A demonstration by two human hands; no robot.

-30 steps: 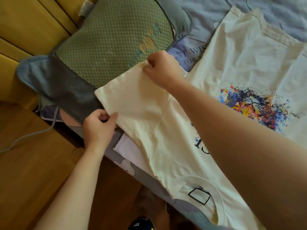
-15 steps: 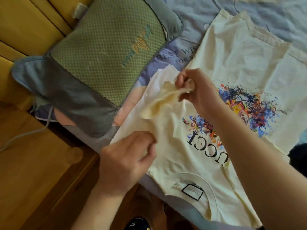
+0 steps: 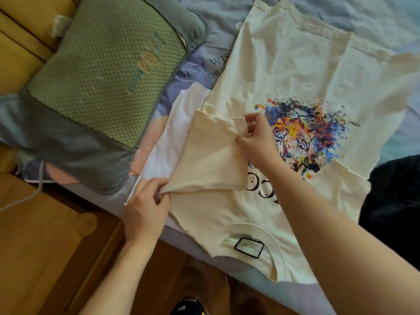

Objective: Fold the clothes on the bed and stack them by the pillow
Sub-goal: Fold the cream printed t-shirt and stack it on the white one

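A cream T-shirt (image 3: 302, 71) lay spread front-up across the bed (image 3: 386, 21), its collar with a black-bordered label toward the near edge and its hem toward the far side. A many-coloured lion print sat in the middle of its chest, with dark lettering below it partly covered. The sleeve on the pillow side was folded in over the chest, forming a flat cream flap. The left hand (image 3: 145, 206) was closed on the near corner of that flap, thumb and fingers pinching the cloth at the edge of the bed. The right hand (image 3: 258, 137) pinched the far end of the flap between thumb and fingertips, just beside the lion print, with its forearm crossing over the lower part of the shirt. Under the cream shirt, on the pillow side, a white garment (image 3: 168, 146) stuck out, lying flat on the sheet. The green quilted pillow (image 3: 109, 71) with grey borders lay near it at the head of the bed, apart from both garments. A dark garment (image 3: 395, 201) lay at the right edge of the view, touching the cream shirt's other side. A wooden floor (image 3: 45, 246) showed beside the bed, and a grey cable (image 3: 34, 192) hung down from beneath the pillow.
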